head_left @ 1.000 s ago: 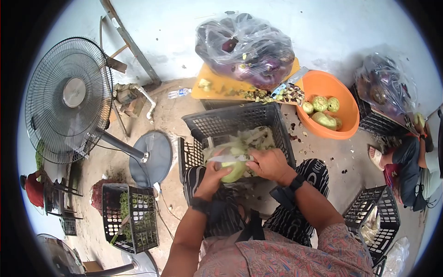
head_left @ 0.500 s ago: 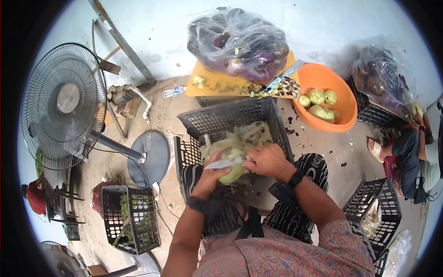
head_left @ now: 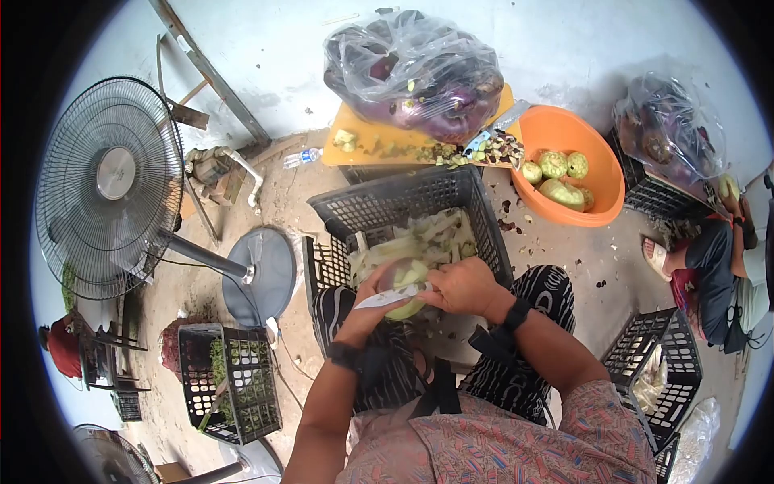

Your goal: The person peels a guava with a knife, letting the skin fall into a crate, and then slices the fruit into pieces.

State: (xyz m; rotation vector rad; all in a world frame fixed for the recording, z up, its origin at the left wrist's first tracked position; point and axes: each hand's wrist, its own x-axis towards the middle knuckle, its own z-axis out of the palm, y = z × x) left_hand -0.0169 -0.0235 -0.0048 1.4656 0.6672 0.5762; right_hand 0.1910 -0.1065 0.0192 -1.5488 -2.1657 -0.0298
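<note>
My left hand (head_left: 367, 305) is closed around a round eggplant (head_left: 407, 274) above the black crate, its flesh pale green where peeled. A patch of darker skin shows near its top. In my right hand (head_left: 469, 287) is a knife (head_left: 393, 296), its pale blade pointing left across the front of the eggplant. My right fingers hide the handle. Beneath both hands, the black plastic crate (head_left: 403, 191) holds pale peelings (head_left: 443, 240).
Behind the crate, a yellow board (head_left: 343, 155) bears bagged purple eggplants (head_left: 415, 73), scraps and a blue-handled blade (head_left: 477, 143). Peeled eggplants lie in an orange basin (head_left: 603, 161). A fan (head_left: 113, 177) stands left. Another person's leg (head_left: 701, 266) shows at right.
The knife blade has tilted and dropped slightly, its tip lower at the left. My right hand has shifted slightly down. More of the peelings in the crate is visible.
</note>
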